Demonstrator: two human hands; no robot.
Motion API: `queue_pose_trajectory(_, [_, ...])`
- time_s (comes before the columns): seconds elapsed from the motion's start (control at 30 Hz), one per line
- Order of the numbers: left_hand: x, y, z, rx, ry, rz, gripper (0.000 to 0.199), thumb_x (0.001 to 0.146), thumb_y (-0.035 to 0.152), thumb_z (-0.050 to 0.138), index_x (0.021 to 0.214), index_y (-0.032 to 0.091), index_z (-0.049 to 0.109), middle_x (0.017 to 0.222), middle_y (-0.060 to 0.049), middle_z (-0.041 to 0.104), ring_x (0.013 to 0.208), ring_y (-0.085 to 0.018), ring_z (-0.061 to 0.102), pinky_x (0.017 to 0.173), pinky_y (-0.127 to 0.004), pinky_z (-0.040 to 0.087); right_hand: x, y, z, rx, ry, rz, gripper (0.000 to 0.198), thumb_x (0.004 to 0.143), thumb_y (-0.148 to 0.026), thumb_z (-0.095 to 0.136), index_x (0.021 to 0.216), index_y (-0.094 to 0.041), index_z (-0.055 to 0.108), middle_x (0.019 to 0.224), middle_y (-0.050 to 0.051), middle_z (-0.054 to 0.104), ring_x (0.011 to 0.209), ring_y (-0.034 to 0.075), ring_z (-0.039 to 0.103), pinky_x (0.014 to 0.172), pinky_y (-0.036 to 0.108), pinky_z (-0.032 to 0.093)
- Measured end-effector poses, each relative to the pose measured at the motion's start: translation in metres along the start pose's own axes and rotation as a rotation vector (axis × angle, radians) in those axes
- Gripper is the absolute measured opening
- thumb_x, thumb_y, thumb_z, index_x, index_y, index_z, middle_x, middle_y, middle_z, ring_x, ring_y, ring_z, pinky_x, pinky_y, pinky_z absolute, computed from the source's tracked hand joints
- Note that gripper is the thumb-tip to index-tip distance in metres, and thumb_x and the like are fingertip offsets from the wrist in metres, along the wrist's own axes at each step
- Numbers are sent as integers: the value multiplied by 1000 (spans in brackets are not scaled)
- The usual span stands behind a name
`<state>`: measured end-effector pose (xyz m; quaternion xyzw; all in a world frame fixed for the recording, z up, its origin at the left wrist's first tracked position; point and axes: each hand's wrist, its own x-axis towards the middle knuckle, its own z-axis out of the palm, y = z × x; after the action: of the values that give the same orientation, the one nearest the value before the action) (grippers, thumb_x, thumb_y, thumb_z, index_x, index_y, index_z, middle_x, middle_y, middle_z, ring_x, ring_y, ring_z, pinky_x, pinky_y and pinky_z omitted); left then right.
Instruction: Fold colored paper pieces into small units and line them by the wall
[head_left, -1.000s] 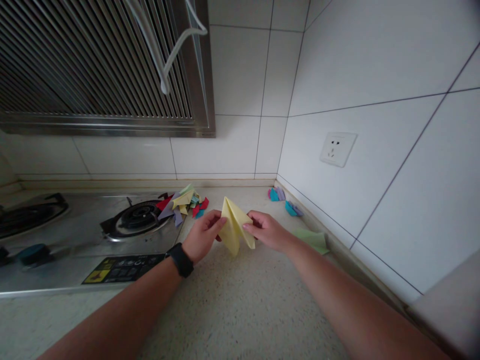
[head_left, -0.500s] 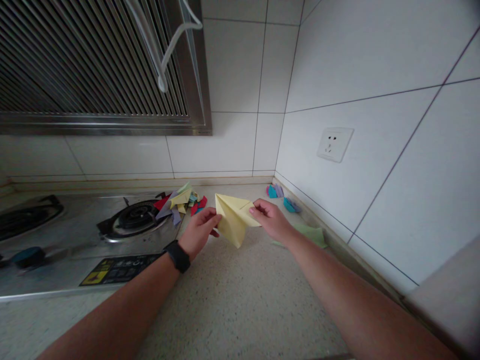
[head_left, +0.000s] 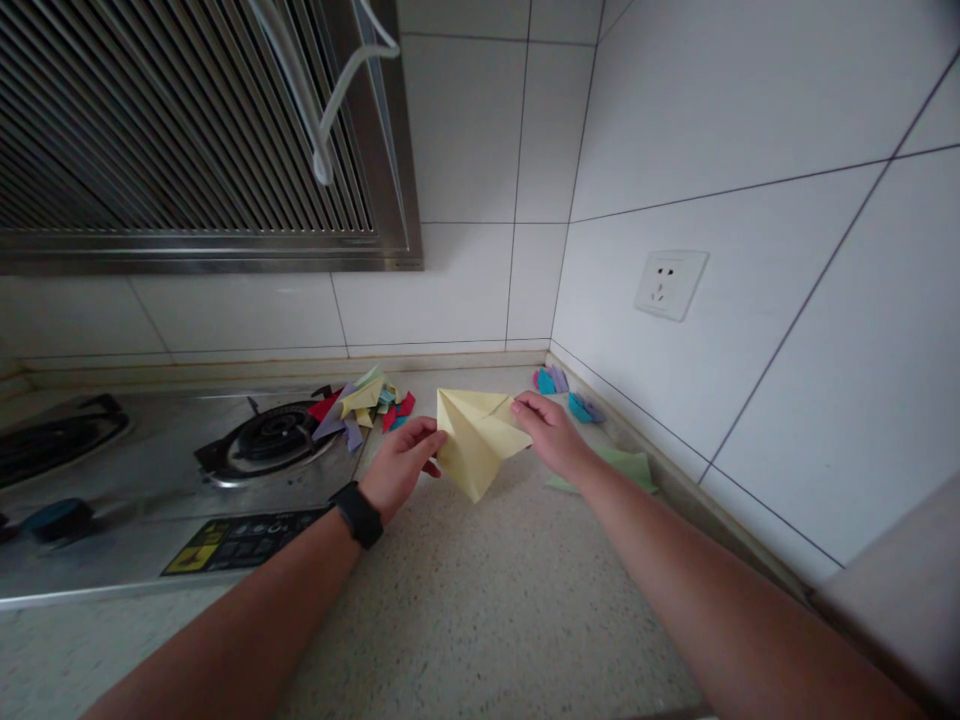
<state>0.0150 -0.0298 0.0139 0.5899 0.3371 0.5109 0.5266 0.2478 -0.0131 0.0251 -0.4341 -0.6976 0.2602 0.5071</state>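
A pale yellow sheet of folded paper (head_left: pixel 476 440) is stretched between my two hands, above the speckled countertop (head_left: pixel 465 590). Its creases fan out from the upper left, and one corner points down. My left hand (head_left: pixel 405 455) pinches the left edge between thumb and fingers; a black watch (head_left: pixel 357 514) is on that wrist. At the upper right corner, my right hand (head_left: pixel 551 432) grips the paper with thumb and fingertips. Behind my right forearm lies a light green sheet of paper (head_left: pixel 630 468), partly hidden by the arm.
A heap of coloured folded paper (head_left: pixel 364 400) lies beside the gas stove (head_left: pixel 165 500), partly over its right burner. Small blue and purple folded papers (head_left: pixel 581 407) sit along the right wall. A range hood (head_left: pixel 225 250) overhangs the stove, and a socket (head_left: pixel 672 284) is on the wall.
My right hand has moved slightly right, and the yellow paper is spread a little wider. Both hands keep their hold on it.
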Motion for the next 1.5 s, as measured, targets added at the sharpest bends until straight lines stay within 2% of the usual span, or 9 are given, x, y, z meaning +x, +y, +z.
queue_pose_trajectory(0.27, [2,-6,-3,60,-59,39,23,80,36,63,87,14,60,80,-2,58,73,-13,56,53,-20,47,-3,-5,-2,-46,-50,-64,24,92,-40,45,80,-21,53,65,-3,44,58,12,43,50,23,34])
queue_pose_trajectory(0.47, [7,-15,-3,120,69,32,31,79,40,64,98,15,61,85,-3,55,76,-14,54,50,-21,50,-10,-24,-2,-371,-123,-495,9,90,-25,54,90,-20,61,88,4,59,86,17,53,78,31,43])
queue_pose_trajectory(0.57, [4,-11,-2,77,65,-11,37,81,41,63,108,16,58,88,-4,53,76,-14,54,49,-22,51,-11,-28,-1,-498,-141,-599,9,88,-20,56,93,-21,64,96,6,59,93,19,52,85,34,43])
queue_pose_trajectory(0.7, [-3,0,-1,-27,-97,-59,45,82,36,63,121,19,51,96,-6,56,78,-15,58,54,-25,53,-12,-26,-1,-591,-129,-602,12,83,-15,61,92,-21,66,100,7,55,95,20,51,86,36,44])
queue_pose_trajectory(0.93, [-8,5,3,-58,-195,-69,62,72,31,75,124,24,44,106,-6,54,93,-21,58,61,-26,54,-12,-21,-4,-642,-175,-547,17,76,-11,67,90,-21,66,100,6,55,95,21,50,86,37,45])
queue_pose_trajectory(1.1, [-4,-3,2,-68,-241,-2,48,77,36,69,118,23,48,103,-6,52,94,-20,54,57,-25,54,-12,-18,-5,-612,-209,-514,22,72,-11,71,91,-22,66,104,6,53,96,21,50,86,38,45])
queue_pose_trajectory(1.2, [-2,-9,0,-123,-331,65,56,70,37,76,117,24,48,109,-7,51,100,-23,51,59,-26,54,-13,-18,-6,-572,-236,-479,23,72,-11,70,92,-23,67,107,5,52,95,20,50,85,36,45])
queue_pose_trajectory(1.4, [-4,-12,-3,-170,-394,76,51,80,41,66,123,25,45,117,-10,48,104,-25,50,64,-30,54,-13,-18,-13,-473,-295,-389,47,62,-39,83,103,-25,65,116,7,47,105,24,48,92,40,43])
queue_pose_trajectory(1.5, [-5,-11,-4,-160,-401,101,61,75,44,70,126,23,45,123,-11,46,110,-28,47,72,-33,53,-11,-16,-14,-342,-264,-346,39,72,-45,75,103,-23,62,112,8,47,109,23,47,92,38,43])
